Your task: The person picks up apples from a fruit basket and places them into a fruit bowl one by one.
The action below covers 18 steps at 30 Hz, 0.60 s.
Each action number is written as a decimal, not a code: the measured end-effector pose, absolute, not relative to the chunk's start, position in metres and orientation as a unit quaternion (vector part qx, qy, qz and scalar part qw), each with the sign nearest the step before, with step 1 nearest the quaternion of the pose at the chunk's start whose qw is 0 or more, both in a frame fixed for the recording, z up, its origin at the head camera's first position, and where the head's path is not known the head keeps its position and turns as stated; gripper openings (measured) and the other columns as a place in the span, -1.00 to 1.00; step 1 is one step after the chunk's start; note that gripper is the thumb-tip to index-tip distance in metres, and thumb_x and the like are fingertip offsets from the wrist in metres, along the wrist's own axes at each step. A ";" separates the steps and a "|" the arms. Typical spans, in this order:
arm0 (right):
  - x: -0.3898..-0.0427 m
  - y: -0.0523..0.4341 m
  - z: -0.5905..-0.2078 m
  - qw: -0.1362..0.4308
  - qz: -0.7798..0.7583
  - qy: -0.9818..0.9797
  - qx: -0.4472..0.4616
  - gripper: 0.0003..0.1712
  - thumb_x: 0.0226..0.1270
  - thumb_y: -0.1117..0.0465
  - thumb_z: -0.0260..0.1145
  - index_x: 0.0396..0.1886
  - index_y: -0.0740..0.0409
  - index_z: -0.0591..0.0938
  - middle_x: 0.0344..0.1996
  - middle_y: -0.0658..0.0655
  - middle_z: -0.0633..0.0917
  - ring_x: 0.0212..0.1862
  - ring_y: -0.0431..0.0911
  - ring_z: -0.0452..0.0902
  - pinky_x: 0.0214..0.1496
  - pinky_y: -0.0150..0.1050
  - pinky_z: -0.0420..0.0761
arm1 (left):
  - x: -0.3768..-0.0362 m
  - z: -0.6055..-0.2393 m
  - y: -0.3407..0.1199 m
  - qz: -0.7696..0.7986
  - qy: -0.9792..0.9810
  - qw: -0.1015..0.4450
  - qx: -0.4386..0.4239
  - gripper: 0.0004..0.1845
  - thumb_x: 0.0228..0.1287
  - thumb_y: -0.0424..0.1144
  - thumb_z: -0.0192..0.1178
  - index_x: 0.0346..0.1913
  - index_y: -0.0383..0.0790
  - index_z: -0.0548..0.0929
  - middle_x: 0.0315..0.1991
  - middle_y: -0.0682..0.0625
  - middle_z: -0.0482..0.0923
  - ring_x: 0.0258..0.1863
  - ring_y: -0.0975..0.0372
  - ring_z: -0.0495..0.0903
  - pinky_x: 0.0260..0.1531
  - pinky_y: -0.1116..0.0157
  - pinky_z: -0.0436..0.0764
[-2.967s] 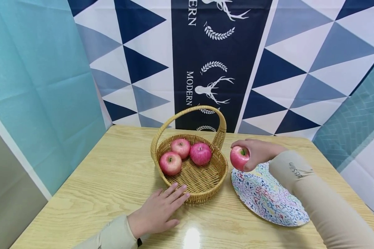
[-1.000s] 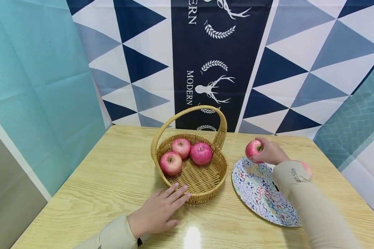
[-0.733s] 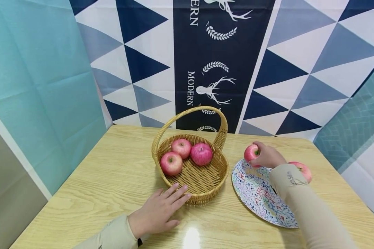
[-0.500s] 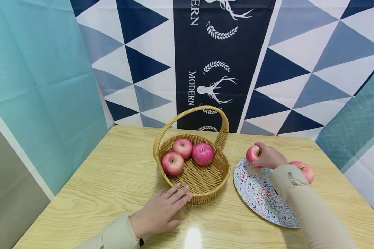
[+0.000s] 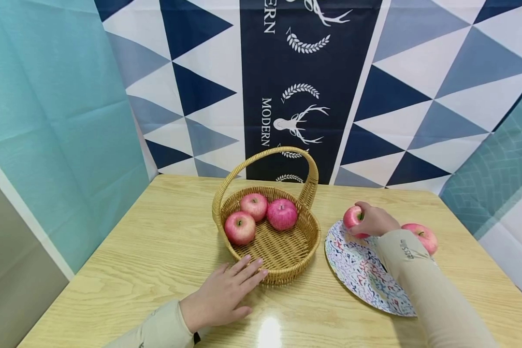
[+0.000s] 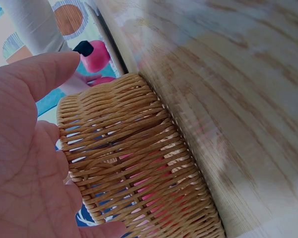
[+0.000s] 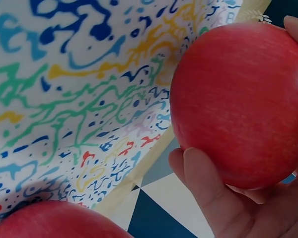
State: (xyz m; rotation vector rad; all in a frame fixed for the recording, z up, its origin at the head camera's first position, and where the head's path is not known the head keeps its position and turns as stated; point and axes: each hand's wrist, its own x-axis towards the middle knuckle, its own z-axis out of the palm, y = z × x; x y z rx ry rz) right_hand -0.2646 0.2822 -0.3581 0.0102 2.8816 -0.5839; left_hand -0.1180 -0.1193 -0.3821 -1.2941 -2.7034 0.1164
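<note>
A wicker basket (image 5: 282, 270) with a handle stands mid-table and holds three red apples (image 5: 240, 227). My left hand (image 5: 226, 295) lies flat on the table, fingertips touching the basket's near wall (image 6: 139, 163). My right hand (image 5: 374, 220) grips a red apple (image 5: 353, 216) (image 7: 243, 104) at the far rim of a colourful patterned plate (image 5: 361, 275) (image 7: 64, 99). A second apple (image 5: 422, 238) (image 7: 49, 220) lies on the plate's right side, partly behind my sleeve.
The wooden table (image 5: 156, 251) is backed by a patterned blue and white cloth (image 5: 296, 87) and a teal curtain (image 5: 48, 121) at the left. The table's edges lie close on the left and right.
Over three seconds my right hand carried the apple from beside the basket to the plate's far rim and lowered it there. The left hand stayed put.
</note>
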 end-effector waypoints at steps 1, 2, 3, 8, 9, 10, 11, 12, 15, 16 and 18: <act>-0.264 0.282 -0.358 0.104 -0.199 0.974 0.005 0.16 -0.17 -0.05 0.56 0.37 0.32 0.19 0.08 0.48 0.47 -0.01 0.29 0.40 -0.09 0.11 0.58 | -0.118 -0.382 -0.120 0.038 -0.899 0.073 -0.431 -0.22 0.24 0.14 0.18 0.45 -0.09 0.24 0.45 -0.04 0.17 0.40 0.07 0.18 0.07 0.01 0.47; -0.264 0.282 -0.359 0.107 -0.199 0.974 0.006 0.17 -0.18 -0.05 0.56 0.37 0.32 0.19 0.08 0.47 0.47 -0.01 0.29 0.40 -0.09 0.11 0.58 | -0.118 -0.382 -0.120 0.038 -0.898 0.074 -0.432 -0.22 0.24 0.14 0.18 0.45 -0.09 0.25 0.45 -0.05 0.17 0.40 0.07 0.19 0.06 0.01 0.47; -0.264 0.282 -0.359 0.112 -0.199 0.974 0.008 0.17 -0.19 -0.07 0.57 0.37 0.31 0.19 0.08 0.47 0.46 -0.01 0.28 0.40 -0.09 0.11 0.58 | -0.118 -0.383 -0.120 0.038 -0.898 0.075 -0.432 -0.22 0.24 0.14 0.18 0.45 -0.09 0.25 0.45 -0.05 0.18 0.40 0.07 0.19 0.06 0.01 0.47; -0.264 0.280 -0.359 0.122 -0.194 0.973 0.013 0.20 -0.21 -0.11 0.57 0.37 0.29 0.19 0.07 0.47 0.47 0.00 0.28 0.40 -0.08 0.14 0.57 | -0.118 -0.382 -0.120 0.039 -0.897 0.078 -0.434 -0.22 0.24 0.14 0.18 0.45 -0.10 0.25 0.44 -0.05 0.19 0.39 0.06 0.20 0.06 0.01 0.48; -0.264 0.280 -0.359 0.123 -0.192 0.974 0.013 0.20 -0.21 -0.11 0.57 0.37 0.30 0.19 0.07 0.47 0.47 -0.01 0.28 0.40 -0.07 0.14 0.56 | -0.118 -0.382 -0.120 0.040 -0.897 0.078 -0.434 -0.22 0.24 0.14 0.18 0.45 -0.10 0.25 0.44 -0.05 0.19 0.39 0.06 0.20 0.06 0.01 0.48; -0.264 0.280 -0.359 0.124 -0.191 0.974 0.013 0.20 -0.20 -0.11 0.57 0.37 0.30 0.19 0.07 0.47 0.47 -0.01 0.28 0.40 -0.07 0.15 0.56 | -0.118 -0.382 -0.120 0.039 -0.897 0.079 -0.433 -0.22 0.24 0.14 0.18 0.45 -0.10 0.25 0.44 -0.05 0.19 0.39 0.06 0.20 0.06 0.01 0.48; -0.264 0.280 -0.359 0.125 -0.191 0.974 0.013 0.20 -0.20 -0.11 0.56 0.38 0.30 0.18 0.07 0.47 0.47 -0.01 0.28 0.40 -0.06 0.15 0.55 | -0.118 -0.382 -0.120 0.039 -0.897 0.079 -0.433 -0.22 0.24 0.14 0.18 0.45 -0.09 0.25 0.44 -0.05 0.19 0.39 0.06 0.20 0.06 0.01 0.48; -0.264 0.280 -0.359 0.126 -0.191 0.973 0.013 0.20 -0.19 -0.12 0.56 0.38 0.30 0.18 0.07 0.47 0.47 0.00 0.29 0.40 -0.06 0.15 0.55 | -0.118 -0.383 -0.120 0.039 -0.897 0.079 -0.433 -0.22 0.24 0.14 0.18 0.45 -0.09 0.25 0.44 -0.05 0.19 0.39 0.06 0.20 0.06 0.01 0.48; -0.264 0.281 -0.360 0.133 -0.198 0.971 0.018 0.22 -0.17 -0.11 0.56 0.40 0.32 0.15 0.10 0.49 0.44 0.02 0.30 0.38 -0.04 0.16 0.54 | -0.118 -0.383 -0.120 0.040 -0.897 0.082 -0.433 -0.22 0.23 0.14 0.18 0.45 -0.09 0.25 0.44 -0.05 0.20 0.39 0.06 0.20 0.06 0.02 0.47; -0.264 0.282 -0.360 0.136 -0.200 0.970 0.019 0.22 -0.16 -0.11 0.56 0.41 0.32 0.14 0.12 0.49 0.43 0.03 0.31 0.37 -0.03 0.17 0.54 | -0.118 -0.383 -0.120 0.040 -0.897 0.082 -0.433 -0.22 0.23 0.15 0.18 0.45 -0.09 0.25 0.44 -0.05 0.20 0.39 0.06 0.20 0.06 0.01 0.47; -0.264 0.283 -0.361 0.141 -0.206 0.968 0.023 0.24 -0.15 -0.10 0.56 0.43 0.31 0.11 0.15 0.50 0.40 0.06 0.33 0.35 -0.02 0.18 0.53 | -0.118 -0.383 -0.120 0.040 -0.897 0.082 -0.433 -0.22 0.23 0.15 0.18 0.45 -0.09 0.25 0.44 -0.04 0.19 0.40 0.06 0.20 0.06 0.01 0.47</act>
